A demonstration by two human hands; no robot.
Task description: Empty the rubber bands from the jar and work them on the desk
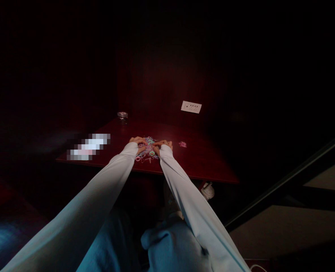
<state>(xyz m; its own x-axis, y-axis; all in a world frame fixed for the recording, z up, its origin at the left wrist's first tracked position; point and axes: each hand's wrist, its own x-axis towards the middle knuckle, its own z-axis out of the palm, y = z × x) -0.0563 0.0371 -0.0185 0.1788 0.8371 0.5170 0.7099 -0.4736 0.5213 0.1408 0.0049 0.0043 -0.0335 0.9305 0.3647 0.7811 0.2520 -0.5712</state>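
A loose pile of colourful hair ties (149, 154), in pink, mint green and lilac, lies near the front edge of the dark red table. My left hand (137, 142) rests at the pile's left side, its fingers reaching over the bands and its thumb apart from them. From the right, my right hand (163, 145) touches the same pile, fingers stretched leftward and thumb lower down. Neither hand visibly grips a band, though the fingertips partly blend into the pile. A small heap of pink hair ties (182, 144) sits apart, to the right of my right hand.
A clear lidded jar (122, 118) stands at the table's back left. On the left lies a bright pixelated object (89, 146). A white socket plate (191, 107) is on the wall behind the table (204, 162). A white shoe (208, 190) shows below the front edge.
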